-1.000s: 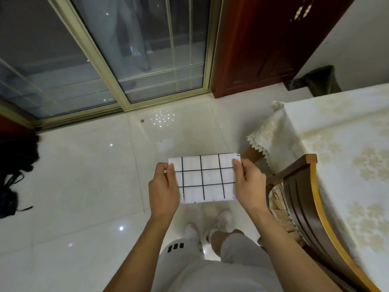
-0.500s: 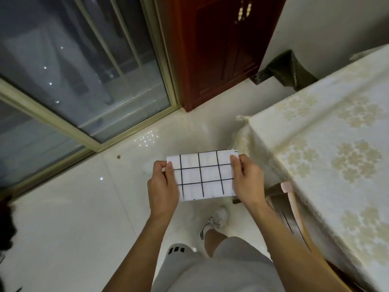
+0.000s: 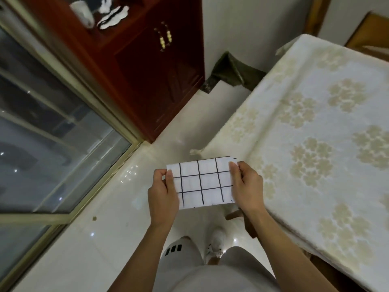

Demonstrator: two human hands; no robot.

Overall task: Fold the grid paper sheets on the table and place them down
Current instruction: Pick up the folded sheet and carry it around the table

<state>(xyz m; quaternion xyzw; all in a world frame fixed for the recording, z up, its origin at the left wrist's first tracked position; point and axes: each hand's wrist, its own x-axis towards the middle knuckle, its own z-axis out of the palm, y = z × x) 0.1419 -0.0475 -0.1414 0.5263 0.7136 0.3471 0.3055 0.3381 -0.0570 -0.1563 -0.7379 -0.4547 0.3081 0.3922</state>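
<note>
Cream cloth with pale gold flower clusters covers the table (image 3: 328, 127), the biggest thing before me, filling the right side from the far corner down to my right forearm. Glossy white tile makes up the floor (image 3: 117, 218) under me, throwing back small points of light. To my left runs a glass door (image 3: 52, 144) in a gold-toned frame, and beyond it stands a dark red wooden cabinet (image 3: 147, 70) with two brass handles on its front. A dark green cloth (image 3: 231, 74) lies crumpled on the floor between the cabinet and the table's far edge.

I hold the paper (image 3: 202, 182) up in the air over the floor, just beside the table's near corner and not resting on anything. It is white, a wide rectangle, ruled with thick black lines into a grid: three vertical lines and two horizontal ones show between my hands. Its top right corner looks slightly uneven, as if two layers do not quite meet, though I cannot tell for sure. I can read no writing, brand or label on it.

My left hand (image 3: 163, 192) pinches the left edge, thumb on the front and fingers curled behind. My right hand (image 3: 247, 186) grips the right edge the same way, thumb laid along the sheet's face.

Below the paper, one white shoe (image 3: 216, 239) shows between my knees.
</note>
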